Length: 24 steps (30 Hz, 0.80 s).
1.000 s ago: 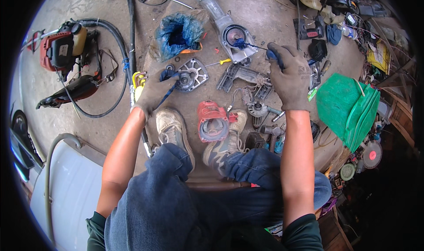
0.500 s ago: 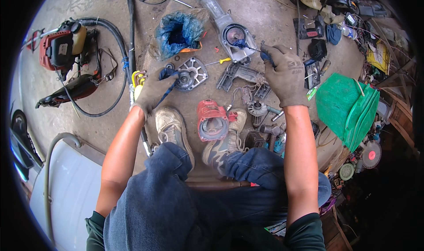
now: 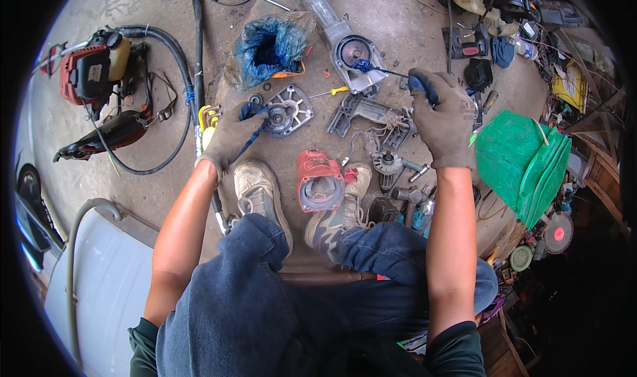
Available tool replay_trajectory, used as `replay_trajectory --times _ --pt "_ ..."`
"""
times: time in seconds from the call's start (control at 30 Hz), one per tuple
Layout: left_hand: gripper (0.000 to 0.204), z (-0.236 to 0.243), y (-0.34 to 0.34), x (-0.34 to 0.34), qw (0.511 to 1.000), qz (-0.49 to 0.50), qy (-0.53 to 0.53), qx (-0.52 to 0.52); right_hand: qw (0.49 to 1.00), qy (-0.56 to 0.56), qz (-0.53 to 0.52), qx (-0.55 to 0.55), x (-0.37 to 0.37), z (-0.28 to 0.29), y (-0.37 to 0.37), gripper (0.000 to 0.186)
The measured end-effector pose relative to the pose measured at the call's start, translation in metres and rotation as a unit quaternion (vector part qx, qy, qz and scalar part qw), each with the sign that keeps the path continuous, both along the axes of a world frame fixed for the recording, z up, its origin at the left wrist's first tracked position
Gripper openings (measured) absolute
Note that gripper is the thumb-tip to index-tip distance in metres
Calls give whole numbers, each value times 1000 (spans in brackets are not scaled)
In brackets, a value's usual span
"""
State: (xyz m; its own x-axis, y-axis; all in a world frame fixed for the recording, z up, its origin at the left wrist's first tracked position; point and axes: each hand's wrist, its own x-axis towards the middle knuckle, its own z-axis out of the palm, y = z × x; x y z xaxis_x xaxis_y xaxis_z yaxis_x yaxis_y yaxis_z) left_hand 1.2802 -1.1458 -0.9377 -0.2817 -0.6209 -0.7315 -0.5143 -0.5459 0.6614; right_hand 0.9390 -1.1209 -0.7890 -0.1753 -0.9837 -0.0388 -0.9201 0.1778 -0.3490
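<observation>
Your right hand (image 3: 443, 121) grips a thin stick (image 3: 394, 74) | blue grease (image 3: 361, 66) by gear (image 3: 352, 49), its ten o'clock: jerking could smear housing (image 3: 363, 83) | your left hand (image 3: 229, 135): cannot tell grip

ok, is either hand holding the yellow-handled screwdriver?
No, the yellow-handled screwdriver lies on the floor between the grey end cover and the open gear housing, apart from left hand and right hand.

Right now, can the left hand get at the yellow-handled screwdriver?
Probably yes: the screwdriver lies uncovered, and only the low grey cover seems to lie between it and the left hand.
</observation>
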Motion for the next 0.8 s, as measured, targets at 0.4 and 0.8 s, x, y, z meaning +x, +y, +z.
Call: replay_trajectory --times 0.4,0.8 --pt "28 0 0 2 1000 7 10 14 997 48 61 15 1 -22 6 30" --pt "29 -3 0 1 1000 -7 9 0 997 66 -22 46 1 -25 8 29"
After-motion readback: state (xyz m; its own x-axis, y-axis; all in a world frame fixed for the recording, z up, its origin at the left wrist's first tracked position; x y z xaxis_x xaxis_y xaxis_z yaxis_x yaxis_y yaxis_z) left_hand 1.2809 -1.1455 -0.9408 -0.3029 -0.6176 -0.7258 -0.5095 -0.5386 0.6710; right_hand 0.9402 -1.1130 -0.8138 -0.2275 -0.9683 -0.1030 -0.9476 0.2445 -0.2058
